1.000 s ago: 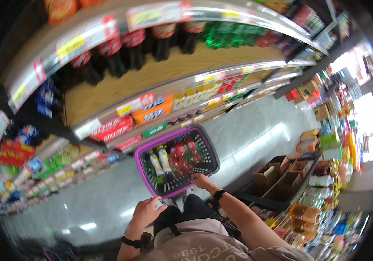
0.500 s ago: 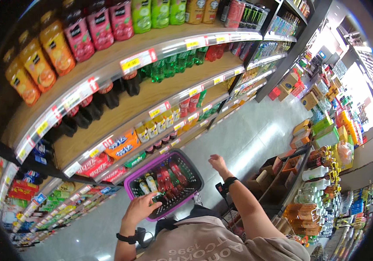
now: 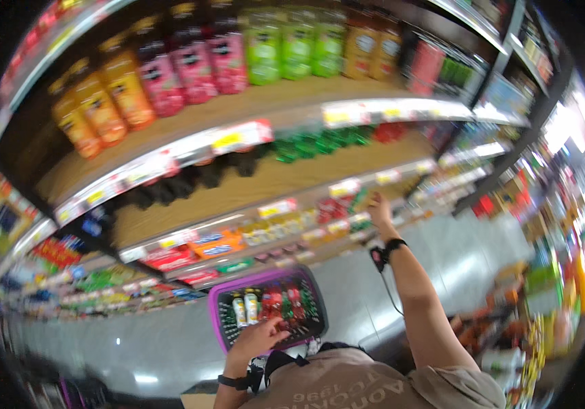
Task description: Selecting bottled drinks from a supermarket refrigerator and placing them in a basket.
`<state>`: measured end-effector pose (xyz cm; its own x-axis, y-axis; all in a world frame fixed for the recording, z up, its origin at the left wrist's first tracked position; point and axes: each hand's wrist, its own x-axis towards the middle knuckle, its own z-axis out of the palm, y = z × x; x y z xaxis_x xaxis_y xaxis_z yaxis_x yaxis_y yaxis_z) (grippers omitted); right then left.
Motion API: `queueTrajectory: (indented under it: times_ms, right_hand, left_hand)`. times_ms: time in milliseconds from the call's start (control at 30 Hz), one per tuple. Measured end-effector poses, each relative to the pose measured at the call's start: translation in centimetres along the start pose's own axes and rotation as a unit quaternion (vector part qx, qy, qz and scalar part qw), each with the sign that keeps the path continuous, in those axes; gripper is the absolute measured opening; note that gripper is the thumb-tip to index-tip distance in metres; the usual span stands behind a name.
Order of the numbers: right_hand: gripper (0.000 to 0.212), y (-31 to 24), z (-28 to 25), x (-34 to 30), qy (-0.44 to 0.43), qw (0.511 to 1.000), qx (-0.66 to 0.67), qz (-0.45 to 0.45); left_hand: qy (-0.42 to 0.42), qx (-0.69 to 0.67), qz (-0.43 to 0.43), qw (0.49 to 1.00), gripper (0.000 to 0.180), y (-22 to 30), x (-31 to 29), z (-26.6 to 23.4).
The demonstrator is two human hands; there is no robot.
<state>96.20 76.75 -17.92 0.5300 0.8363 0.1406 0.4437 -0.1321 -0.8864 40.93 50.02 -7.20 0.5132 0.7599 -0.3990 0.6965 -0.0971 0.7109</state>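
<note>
My left hand [image 3: 264, 335] is over the near side of a black shopping basket with a purple rim [image 3: 216, 315], its fingers apart and holding nothing I can see. In the basket lie two white bottles with yellow caps [image 3: 250, 305], red-labelled bottles [image 3: 273, 300] and some green ones, partly under the hand. My right hand [image 3: 378, 210] is stretched forward to the lower shelves, its slightly blurred fingers loosely extended with nothing visible in them. It is nearest to a green bottle [image 3: 358, 200] and red-labelled bottles [image 3: 333, 208] on a low shelf.
Curved drink shelves stand ahead, with orange [image 3: 127, 88], pink [image 3: 187, 68] and green [image 3: 297, 48] bottles on the upper level. Dark bottles [image 3: 163, 187] and green bottles [image 3: 323, 143] are one level down. Grey tiled floor [image 3: 436, 252] runs right, past blurred stacked goods [image 3: 545, 286].
My right hand has moved forward from over the floor to the lower shelves. My left hand stays at the basket, now nearer its front middle. The view has turned, and the shelves appear lower and further right.
</note>
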Motion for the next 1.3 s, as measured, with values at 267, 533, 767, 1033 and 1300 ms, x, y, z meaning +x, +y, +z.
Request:
queueTrajectory:
  times_ms: [267,533,767,1033,1300]
  right_hand:
    - [0.056,3.5,6.2,2.2,-0.039,0.982,-0.167,-0.077]
    - [0.056,3.8,6.1,-0.7,0.065,0.963,-0.097,-0.244]
    - [0.049,4.9,-1.2,2.5,-0.088,0.984,0.13,-0.085]
    - [0.057,0.8,-4.2,-13.7,0.13,0.982,0.13,0.041]
    - [0.059,-7.1,-5.2,-35.9,0.081,0.976,0.201,0.004]
  left_hand:
    - [0.162,0.098,-0.037,0.981,0.059,-1.5,-9.5,0.2]
    - [0.125,0.064,-0.083,0.987,0.052,0.3,-14.7,2.7]
    - [0.133,0.083,-0.037,0.987,0.047,2.5,-15.5,5.1]
    - [0.02,0.093,-0.056,0.994,0.046,1.4,-18.9,2.6]
    - [-0.028,0.107,-0.015,0.994,0.052,-5.9,-26.0,-1.5]
